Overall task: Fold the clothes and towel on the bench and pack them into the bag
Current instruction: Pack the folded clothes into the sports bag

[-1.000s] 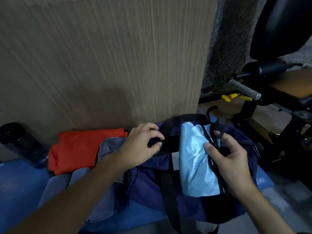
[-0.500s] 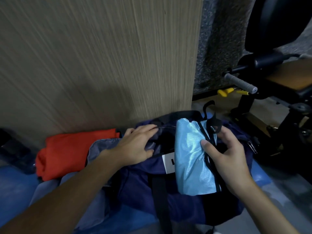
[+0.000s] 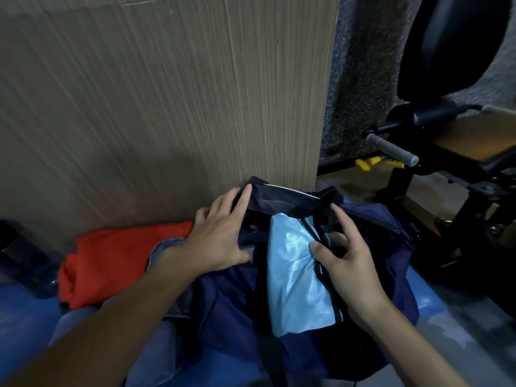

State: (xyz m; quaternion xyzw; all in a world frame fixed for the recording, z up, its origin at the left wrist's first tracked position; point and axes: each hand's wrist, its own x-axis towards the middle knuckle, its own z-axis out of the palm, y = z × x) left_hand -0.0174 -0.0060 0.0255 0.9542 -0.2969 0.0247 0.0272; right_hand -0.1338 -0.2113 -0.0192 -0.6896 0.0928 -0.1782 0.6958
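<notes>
A navy bag (image 3: pixel 223 303) lies on the blue bench (image 3: pixel 22 317) in front of me. A folded, shiny light blue garment (image 3: pixel 293 275) with black trim lies in the bag's mouth. My left hand (image 3: pixel 220 236) rests with straight fingers on the bag's dark far flap (image 3: pixel 279 199). My right hand (image 3: pixel 349 263) pinches the garment's right edge, thumb on top and fingers curled behind, index finger stretched out. A folded orange garment (image 3: pixel 111 261) lies to the left of the bag. A grey-blue garment (image 3: pixel 164 247) lies partly under my left forearm.
A wood-grain panel (image 3: pixel 167 107) stands right behind the bench. To the right is a black gym machine with a grey handle (image 3: pixel 391 148) and yellow parts (image 3: pixel 365 163). A dark bottle (image 3: pixel 16 247) sits at the far left.
My left hand has moved from the bag's top up to its far flap, fingers now stretched out. My right hand has loosened around the light blue garment, index finger extended.
</notes>
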